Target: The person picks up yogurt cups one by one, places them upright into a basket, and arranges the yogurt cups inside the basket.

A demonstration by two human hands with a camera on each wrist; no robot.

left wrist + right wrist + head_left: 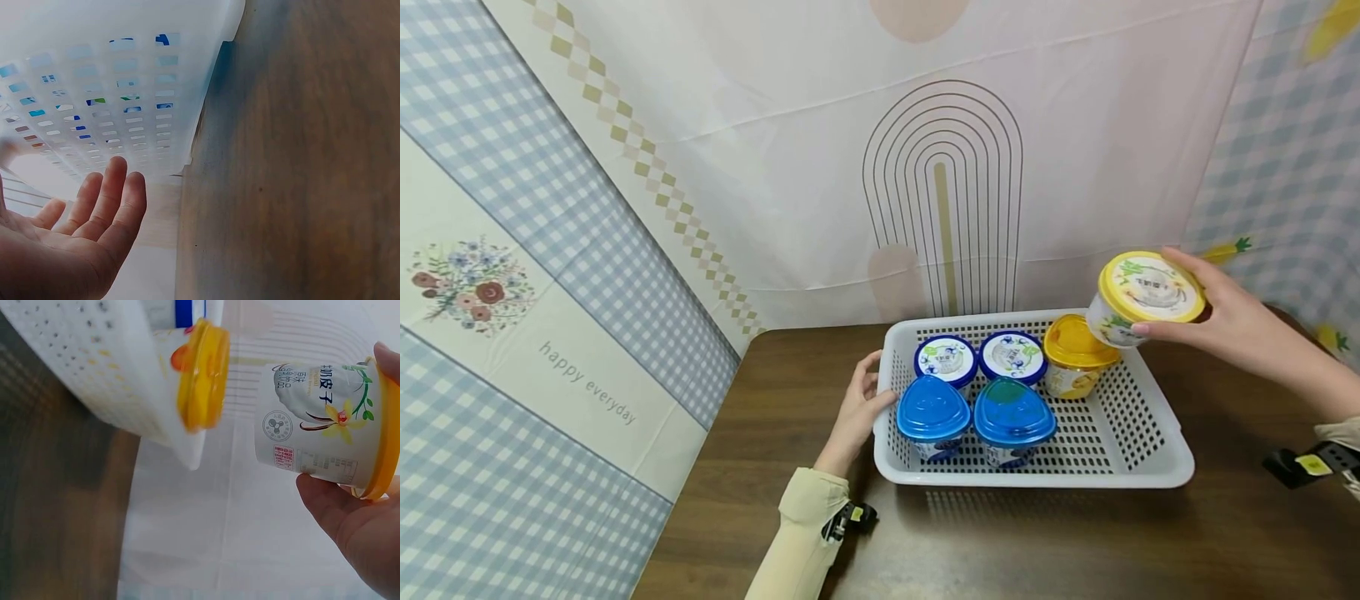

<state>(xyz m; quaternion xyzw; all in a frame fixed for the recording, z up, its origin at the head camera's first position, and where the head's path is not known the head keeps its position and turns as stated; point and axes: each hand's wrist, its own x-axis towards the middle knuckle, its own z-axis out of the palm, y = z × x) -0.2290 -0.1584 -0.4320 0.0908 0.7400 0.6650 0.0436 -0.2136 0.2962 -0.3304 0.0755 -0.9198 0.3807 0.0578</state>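
Note:
My right hand (1213,321) grips a round white tub (1112,325) with a yellow rim on its lid, thumb on one side and fingers on the other. It is tilted above the right back part of a white perforated basket (1120,481). In the right wrist view, the tub (312,419) shows a vanilla flower print. My left hand (853,412) rests at the basket's left side, fingers loosely bent by the outer wall and thumb near the rim. In the left wrist view the fingers (112,200) are spread beside the slotted wall.
Inside the basket stand two tubs with blue-rimmed white lids, one (946,360) beside the other (1012,357), two cups with blue rounded-triangle lids (934,407) in front, and a yellow-lidded cup (1078,342) at the right. The basket sits on a brown wooden table (760,417) against a patterned cloth (805,208).

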